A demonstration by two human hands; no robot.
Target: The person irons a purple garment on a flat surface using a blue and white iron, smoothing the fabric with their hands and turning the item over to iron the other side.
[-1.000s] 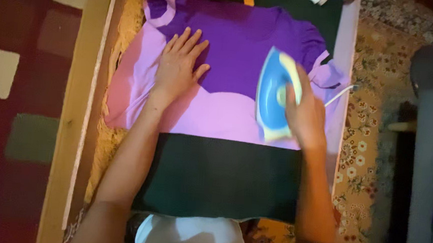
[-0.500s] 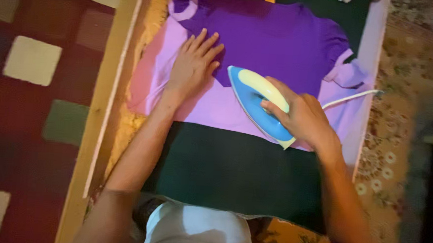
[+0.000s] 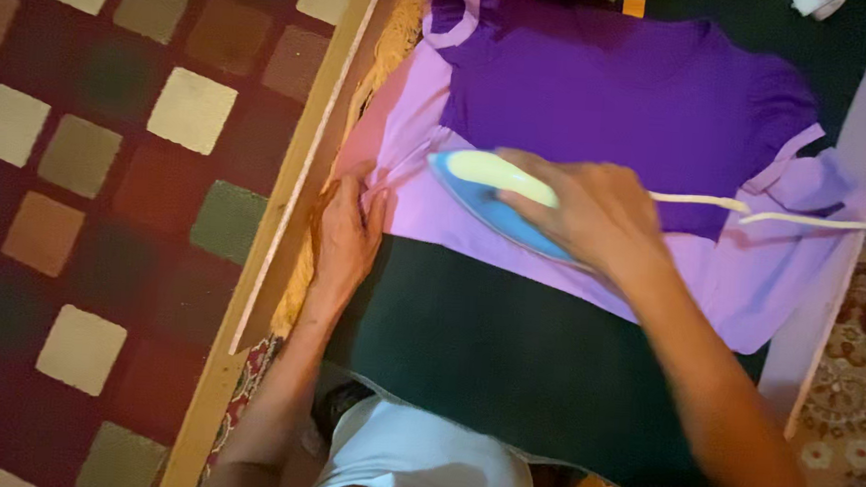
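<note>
A purple garment (image 3: 612, 104) with lilac lower panels lies flat on a dark green cloth (image 3: 507, 348) spread over a low board. My right hand (image 3: 585, 208) grips the handle of a blue and pale yellow iron (image 3: 486, 192), which rests on the lilac part with its tip pointing left. My left hand (image 3: 345, 233) presses the garment's left edge, fingers pinching the fabric at the board's side. The iron's white cord (image 3: 756, 211) trails right across the garment.
A wooden plank (image 3: 284, 214) runs along the board's left side. A checked rug (image 3: 105, 203) covers the floor at left, a floral carpet (image 3: 860, 390) at right. My white shirt (image 3: 420, 463) shows at the bottom edge.
The iron has slid left across the lilac fabric. My left hand has moved from flat on the garment down to its left edge.
</note>
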